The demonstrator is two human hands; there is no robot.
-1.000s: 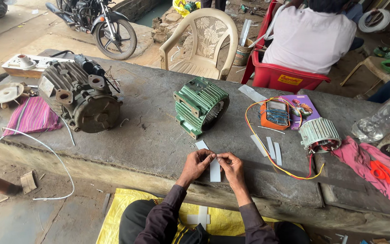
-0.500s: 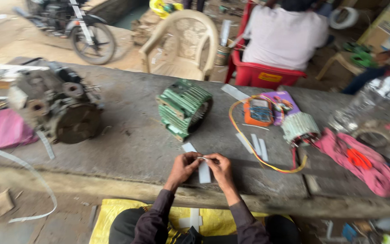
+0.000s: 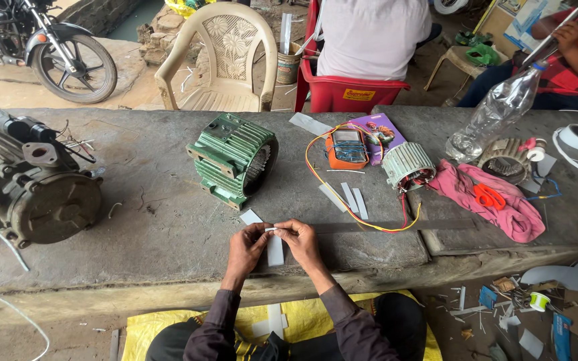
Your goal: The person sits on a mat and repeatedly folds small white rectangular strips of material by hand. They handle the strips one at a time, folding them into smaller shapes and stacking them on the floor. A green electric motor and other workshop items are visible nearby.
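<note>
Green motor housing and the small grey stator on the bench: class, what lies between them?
Head view: between the green motor housing and grey stator lie an orange meter with coloured wires and white strips.

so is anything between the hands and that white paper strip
Nothing visible. The left hand and right hand both pinch the top of the white paper strip directly, over the stone bench. The green motor housing sits beyond, apart from it.

Green motor housing (image 3: 232, 158), pink cloth (image 3: 503, 204), orange scissors (image 3: 488, 196), red chair (image 3: 349, 90), white paper strip (image 3: 275, 249)
</note>
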